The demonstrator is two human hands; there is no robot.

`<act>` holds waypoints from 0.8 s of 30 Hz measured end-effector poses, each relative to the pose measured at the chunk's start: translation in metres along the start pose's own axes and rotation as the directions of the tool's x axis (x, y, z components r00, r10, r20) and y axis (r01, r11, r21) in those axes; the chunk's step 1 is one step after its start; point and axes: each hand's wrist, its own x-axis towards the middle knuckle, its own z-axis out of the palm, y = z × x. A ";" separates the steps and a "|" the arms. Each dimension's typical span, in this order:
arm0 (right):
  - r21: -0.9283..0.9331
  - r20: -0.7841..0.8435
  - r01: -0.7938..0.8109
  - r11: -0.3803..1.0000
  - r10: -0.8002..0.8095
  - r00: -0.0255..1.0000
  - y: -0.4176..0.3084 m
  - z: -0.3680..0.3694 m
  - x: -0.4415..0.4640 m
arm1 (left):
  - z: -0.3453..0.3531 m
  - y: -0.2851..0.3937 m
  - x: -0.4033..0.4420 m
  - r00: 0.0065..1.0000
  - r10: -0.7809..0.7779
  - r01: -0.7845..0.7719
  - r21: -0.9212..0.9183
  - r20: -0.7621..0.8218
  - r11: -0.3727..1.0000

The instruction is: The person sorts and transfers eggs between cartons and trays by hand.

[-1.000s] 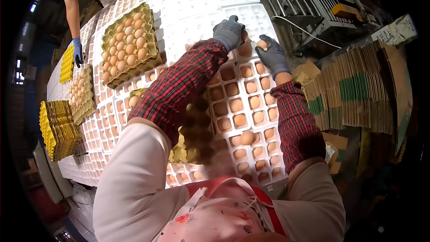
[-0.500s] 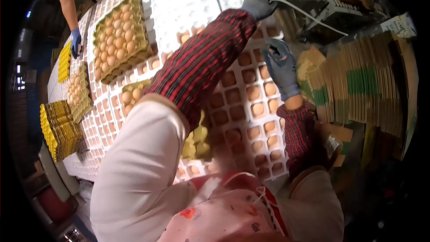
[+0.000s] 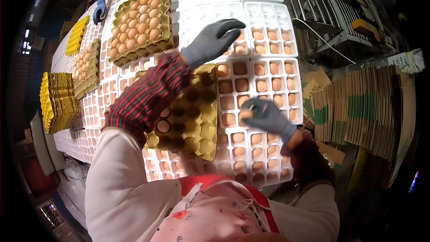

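My left hand [image 3: 214, 41], in a grey glove, hovers above the white foam trays with fingers and thumb apart, and nothing shows in its grasp. Low over a white tray [image 3: 270, 129], my gloved right hand [image 3: 271, 118] is somewhat blurred, its fingers and thumb around a brown egg [image 3: 245, 114]. Between my arms lies a yellowish pulp egg tray [image 3: 207, 131], mostly bare cups, with a few eggs [image 3: 164, 126] at its left side. My left sleeve hides part of it. Brown eggs [image 3: 259, 69] sit in the foam cells close to both hands.
A pulp tray full of eggs [image 3: 134, 30] stands further back, with another [image 3: 84, 66] to its left. Stacked yellow trays [image 3: 58, 103] stand at the left edge. A co-worker's gloved hand [image 3: 99, 11] is at the upper left. Folded cardboard [image 3: 358, 92] and a roller conveyor [image 3: 309, 4] are right.
My left hand has drawn back left and down from the far trays and the white cord. My right hand has moved down and left over the egg cells. The view has shifted.
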 end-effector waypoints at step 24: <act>-0.875 0.176 0.268 0.403 -0.252 0.952 -0.035 0.255 0.089 | -0.089 0.003 -0.414 0.909 -0.411 0.405 0.387 -0.070 0.829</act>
